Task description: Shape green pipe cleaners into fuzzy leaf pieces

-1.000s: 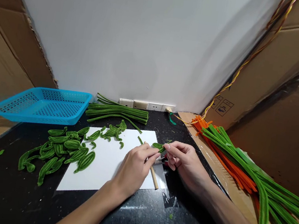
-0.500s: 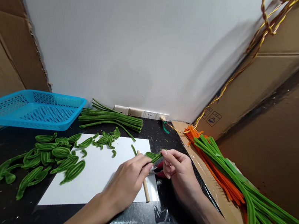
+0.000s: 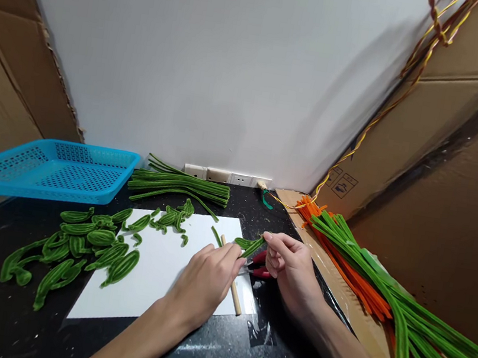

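Note:
Between my two hands is a green pipe cleaner piece (image 3: 252, 247), bent into a narrow leaf-like loop. My left hand (image 3: 208, 279) pinches its lower end, fingers closed, over the right part of a white sheet of paper (image 3: 146, 285). My right hand (image 3: 293, 268) has thumb and forefinger pinched on the upper right end, the other fingers curled. Under and beside the hands lie a thin wooden stick (image 3: 236, 299) and a red-handled tool (image 3: 261, 272), its working end partly hidden. A short green pipe cleaner bit (image 3: 216, 236) rests near the stick.
Many looped green pipe cleaner leaves (image 3: 121, 268) lie left, partly on the paper. Behind are a blue basket (image 3: 121, 185) and a dark green pipe cleaner bundle (image 3: 184, 186). Green stems (image 3: 368, 276) and orange stems (image 3: 345, 276) lie right on cardboard. Sockets (image 3: 241, 179) line the wall.
My right hand has risen slightly, drawing the pipe cleaner's end up and right; more of the red-handled tool shows. The camera view has shifted a little. Both hands keep their pinch.

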Motion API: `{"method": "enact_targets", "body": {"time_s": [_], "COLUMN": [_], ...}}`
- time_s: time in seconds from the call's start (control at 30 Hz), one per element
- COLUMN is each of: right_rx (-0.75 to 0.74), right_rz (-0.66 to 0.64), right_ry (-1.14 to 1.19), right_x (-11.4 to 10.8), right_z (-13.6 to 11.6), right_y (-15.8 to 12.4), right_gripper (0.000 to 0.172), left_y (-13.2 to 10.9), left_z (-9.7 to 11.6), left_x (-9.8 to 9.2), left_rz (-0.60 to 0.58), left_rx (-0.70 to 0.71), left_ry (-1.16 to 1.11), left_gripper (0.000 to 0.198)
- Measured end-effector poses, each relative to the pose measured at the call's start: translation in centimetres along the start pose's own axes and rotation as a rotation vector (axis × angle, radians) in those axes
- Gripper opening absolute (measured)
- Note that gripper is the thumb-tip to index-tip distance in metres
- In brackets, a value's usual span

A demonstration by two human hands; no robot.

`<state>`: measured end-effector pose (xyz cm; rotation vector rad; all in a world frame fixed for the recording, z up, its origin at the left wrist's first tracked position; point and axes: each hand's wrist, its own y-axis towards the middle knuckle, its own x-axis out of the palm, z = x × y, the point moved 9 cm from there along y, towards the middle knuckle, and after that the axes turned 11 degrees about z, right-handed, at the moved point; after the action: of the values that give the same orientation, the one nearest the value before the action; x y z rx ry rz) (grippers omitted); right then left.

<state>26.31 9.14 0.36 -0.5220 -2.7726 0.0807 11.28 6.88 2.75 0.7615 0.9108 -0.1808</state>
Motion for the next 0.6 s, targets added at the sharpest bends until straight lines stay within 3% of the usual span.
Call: {"method": "enact_targets", "body": {"time_s": [0.6], "right_rx": [-0.088], "right_rz": [0.114], "right_ry": [0.124], "right_x": [-2.3], "right_z": [-1.2], "right_y": [2.6], "right_gripper": [0.041], "left_y": [0.5], "left_z": [0.5], "left_x": [-3.0], "left_rz": [0.241], "left_rx": [0.127], "left_ry": [0.023], "left_gripper": [0.028]}}
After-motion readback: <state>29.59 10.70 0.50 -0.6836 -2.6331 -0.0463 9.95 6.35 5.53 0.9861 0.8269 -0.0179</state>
